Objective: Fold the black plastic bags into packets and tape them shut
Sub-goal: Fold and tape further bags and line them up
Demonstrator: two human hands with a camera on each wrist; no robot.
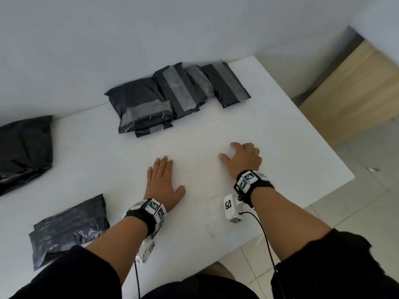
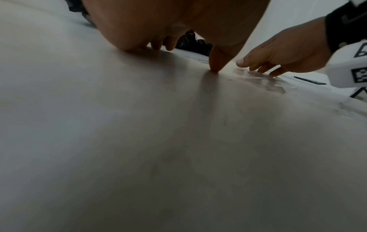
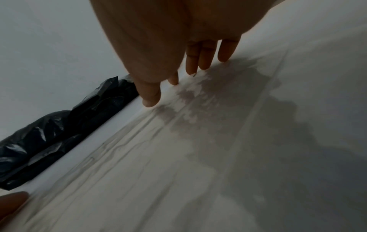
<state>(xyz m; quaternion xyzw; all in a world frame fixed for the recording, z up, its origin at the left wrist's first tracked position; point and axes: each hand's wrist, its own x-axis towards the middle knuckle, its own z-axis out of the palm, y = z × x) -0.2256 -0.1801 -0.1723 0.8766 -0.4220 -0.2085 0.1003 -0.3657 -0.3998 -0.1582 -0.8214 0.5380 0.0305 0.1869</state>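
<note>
Packets (image 1: 172, 93) of black plastic, already crossed with grey tape, sit bunched together at the far side of the white bench (image 1: 269, 134), pretty much against the wall. One flat folded bag (image 1: 69, 229) with no tape on it lies near the front left corner, just left of the left forearm, and a loose crumpled black bag (image 1: 23, 149) sits further back at the left edge. Both hands are down on bare bench in the middle, well apart from all of that. Left hand (image 1: 163, 184) lies flat, palm down, fingers straight and close together, holding nothing. Right hand (image 1: 243, 159) is arched a bit, fingers (image 3: 226, 50) spread and only the tips touching the bench, also holding nothing.
</note>
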